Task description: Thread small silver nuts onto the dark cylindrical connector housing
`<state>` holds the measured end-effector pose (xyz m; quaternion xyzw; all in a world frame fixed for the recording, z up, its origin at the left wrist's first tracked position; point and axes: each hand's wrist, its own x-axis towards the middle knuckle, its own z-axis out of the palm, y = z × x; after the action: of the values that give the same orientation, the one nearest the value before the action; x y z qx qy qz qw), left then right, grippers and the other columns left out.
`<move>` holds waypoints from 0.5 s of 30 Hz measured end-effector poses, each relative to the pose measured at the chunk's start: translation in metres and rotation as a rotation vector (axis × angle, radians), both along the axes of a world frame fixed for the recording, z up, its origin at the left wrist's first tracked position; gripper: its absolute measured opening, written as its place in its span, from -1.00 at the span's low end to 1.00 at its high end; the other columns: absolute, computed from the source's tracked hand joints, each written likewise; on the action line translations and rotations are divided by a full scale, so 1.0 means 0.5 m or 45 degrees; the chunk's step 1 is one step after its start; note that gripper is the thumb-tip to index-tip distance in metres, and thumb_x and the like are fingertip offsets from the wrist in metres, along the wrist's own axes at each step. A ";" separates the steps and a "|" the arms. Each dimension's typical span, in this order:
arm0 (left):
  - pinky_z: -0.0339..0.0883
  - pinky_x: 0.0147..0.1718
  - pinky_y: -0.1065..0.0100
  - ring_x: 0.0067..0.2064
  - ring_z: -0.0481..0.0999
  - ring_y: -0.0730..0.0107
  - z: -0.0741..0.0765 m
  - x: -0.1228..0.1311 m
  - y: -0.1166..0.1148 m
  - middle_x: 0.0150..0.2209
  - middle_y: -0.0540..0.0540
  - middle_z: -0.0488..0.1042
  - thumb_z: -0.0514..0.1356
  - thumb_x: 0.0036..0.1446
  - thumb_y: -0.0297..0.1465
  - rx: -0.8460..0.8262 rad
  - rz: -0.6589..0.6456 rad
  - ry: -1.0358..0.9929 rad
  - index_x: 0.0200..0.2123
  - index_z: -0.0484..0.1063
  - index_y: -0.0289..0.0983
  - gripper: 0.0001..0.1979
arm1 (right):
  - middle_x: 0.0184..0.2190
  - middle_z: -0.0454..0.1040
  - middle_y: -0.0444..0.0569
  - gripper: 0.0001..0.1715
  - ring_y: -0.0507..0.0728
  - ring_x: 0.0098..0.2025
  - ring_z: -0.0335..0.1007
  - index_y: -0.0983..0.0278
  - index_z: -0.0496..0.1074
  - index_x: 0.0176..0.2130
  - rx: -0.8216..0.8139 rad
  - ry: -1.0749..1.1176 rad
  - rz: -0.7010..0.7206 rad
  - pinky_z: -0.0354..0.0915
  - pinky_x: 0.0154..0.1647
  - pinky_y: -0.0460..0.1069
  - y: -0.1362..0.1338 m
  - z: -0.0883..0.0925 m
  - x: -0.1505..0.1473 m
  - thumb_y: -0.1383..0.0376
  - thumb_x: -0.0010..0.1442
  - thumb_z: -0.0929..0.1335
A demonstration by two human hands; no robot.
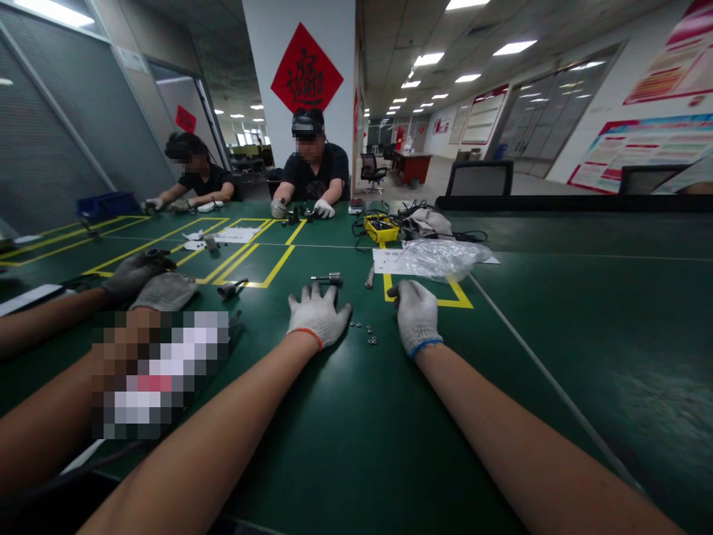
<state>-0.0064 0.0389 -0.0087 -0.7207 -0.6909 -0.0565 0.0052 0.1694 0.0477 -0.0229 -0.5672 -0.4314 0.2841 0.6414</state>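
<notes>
My left hand [318,316], in a white knit glove with an orange cuff, lies on the green table [345,431] with its fingers spread, holding nothing. Just beyond its fingertips is a metal cylinder with a thin shaft [328,278]. Several small metal rings that look like nuts [373,340] lie between my hands. My right hand [417,316], gloved with a blue cuff, is closed near a yellow tape outline [454,302]; anything within its curled fingers is hidden. A slim metal piece [370,277] lies left of it, apart from the fingers.
At left, a co-worker's gloved hands [167,290] are close to my left arm, near a dark metal part [231,288]. Clear plastic bags [440,257], a yellow bin [382,229] and cables lie beyond my right hand. Two people [315,167] work across the table.
</notes>
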 end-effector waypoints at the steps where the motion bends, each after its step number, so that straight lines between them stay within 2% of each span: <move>1: -0.03 0.28 -0.39 0.45 0.09 -0.32 0.001 0.002 0.017 0.45 -0.39 0.14 -0.11 0.33 0.09 -0.021 0.008 -0.007 0.41 0.21 -0.14 -0.28 | -0.66 0.28 -0.17 -0.70 0.09 -0.52 0.18 0.19 0.38 -0.59 -0.006 0.000 0.008 0.10 -0.47 0.01 0.000 0.001 0.000 0.14 0.07 0.26; 4: -0.10 0.31 -0.39 0.47 0.04 -0.32 0.006 0.006 0.088 0.48 -0.36 0.07 -0.11 0.30 0.13 -0.057 0.030 -0.028 0.44 0.14 -0.11 -0.23 | -0.65 0.30 -0.17 -0.71 0.10 -0.50 0.20 0.20 0.38 -0.59 -0.013 0.011 0.026 0.12 -0.45 0.01 0.001 0.002 0.000 0.14 0.06 0.26; 9: -0.14 0.33 -0.37 0.48 0.01 -0.28 0.012 0.004 0.209 0.50 -0.30 0.04 -0.14 0.29 0.12 -0.107 0.084 -0.052 0.43 0.17 -0.14 -0.22 | -0.63 0.29 -0.17 -0.73 0.10 -0.48 0.22 0.20 0.38 -0.59 -0.004 0.001 0.056 0.15 -0.42 0.00 -0.001 0.004 0.004 0.16 0.04 0.26; 12: -0.07 0.34 -0.31 0.46 0.07 -0.22 0.008 -0.003 0.242 0.48 -0.32 0.10 -0.15 0.31 0.08 -0.073 0.109 -0.024 0.39 0.23 -0.18 -0.26 | -0.63 0.27 -0.19 -0.71 0.09 -0.49 0.20 0.20 0.38 -0.57 -0.006 -0.018 0.072 0.14 -0.43 0.00 -0.005 0.004 0.004 0.14 0.08 0.26; 15: 0.11 0.28 -0.20 0.38 0.23 -0.22 0.014 -0.028 0.248 0.39 -0.40 0.25 -0.11 0.31 0.05 -0.037 0.144 0.023 0.32 0.32 -0.25 -0.28 | -0.64 0.24 -0.20 -0.69 0.09 -0.51 0.17 0.20 0.38 -0.56 -0.013 -0.034 0.092 0.12 -0.44 0.01 -0.009 0.005 0.002 0.11 0.09 0.26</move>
<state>-0.0203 0.1629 -0.0020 -0.6809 -0.7313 -0.0394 0.0042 0.1703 0.0435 -0.0206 -0.5584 -0.4586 0.3015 0.6221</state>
